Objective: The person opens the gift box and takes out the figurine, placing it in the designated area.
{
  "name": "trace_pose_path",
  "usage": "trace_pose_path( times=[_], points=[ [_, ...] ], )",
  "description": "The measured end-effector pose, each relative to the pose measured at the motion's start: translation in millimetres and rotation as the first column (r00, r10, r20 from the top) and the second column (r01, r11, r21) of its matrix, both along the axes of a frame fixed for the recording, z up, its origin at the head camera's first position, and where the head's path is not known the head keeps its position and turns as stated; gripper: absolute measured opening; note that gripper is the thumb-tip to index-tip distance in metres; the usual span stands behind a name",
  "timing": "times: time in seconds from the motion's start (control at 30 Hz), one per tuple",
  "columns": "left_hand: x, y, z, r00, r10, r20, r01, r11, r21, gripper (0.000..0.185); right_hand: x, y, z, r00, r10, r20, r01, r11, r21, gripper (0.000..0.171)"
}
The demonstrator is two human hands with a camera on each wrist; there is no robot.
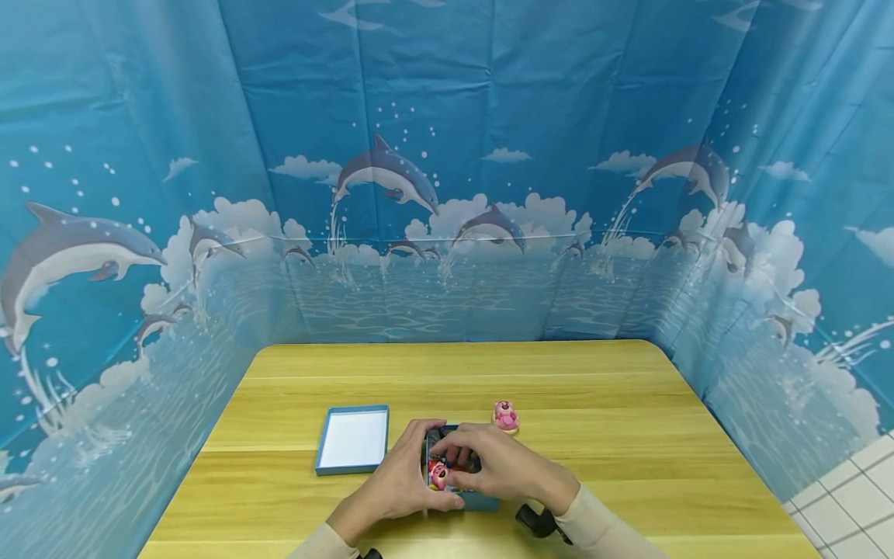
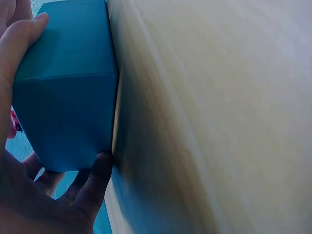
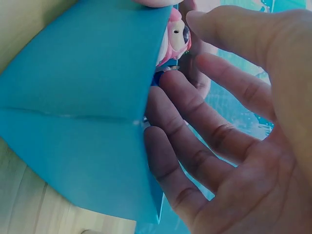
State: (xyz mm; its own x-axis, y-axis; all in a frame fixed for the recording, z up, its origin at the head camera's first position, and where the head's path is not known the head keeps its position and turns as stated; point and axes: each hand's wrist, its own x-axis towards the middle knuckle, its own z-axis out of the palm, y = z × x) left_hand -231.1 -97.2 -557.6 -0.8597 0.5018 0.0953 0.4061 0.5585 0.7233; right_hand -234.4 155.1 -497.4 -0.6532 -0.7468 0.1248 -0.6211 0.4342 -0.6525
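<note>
A blue open-topped box stands on the table in front of me. My left hand grips its left side, thumb at the near wall and fingers at the far end. In the left wrist view, fingertips press on the box walls. A pink bear figurine with a pale muzzle shows at the box's opening, among other small items partly hidden by the hands. My right hand reaches over the opening. The right wrist view shows its fingers extended over the rim, thumb tip close to the figurine.
A shallow blue-rimmed lid with a white inside lies left of the box. Behind the box to the right stands another pink bear figurine. The wooden table is backed by a dolphin-print curtain.
</note>
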Motion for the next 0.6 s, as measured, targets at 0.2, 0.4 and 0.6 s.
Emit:
trace_pose_path(
  times=[0.2, 0.4, 0.6],
  points=[
    [-0.5, -0.4, -0.5, 1.0, -0.006, -0.004, 0.006, 1.0, -0.004, 0.123, -1.5, -3.3, -1.5, 0.998, 0.009, 0.055, -0.008, 1.0, -0.022, 0.036],
    [-0.9, -0.6, -0.7, 1.0, -0.009, -0.004, 0.009, 1.0, -0.003, 0.122, -2.3, -5.7, -2.6, 0.998, 0.004, 0.059, -0.003, 1.0, -0.017, 0.035],
    [-0.2, -0.8, -0.2, 1.0, -0.008, 0.0, 0.008, 1.0, 0.001, 0.121, -2.5, -7.8, -3.9, 0.999, 0.014, 0.052, -0.013, 1.0, -0.022, 0.033]
  ],
)
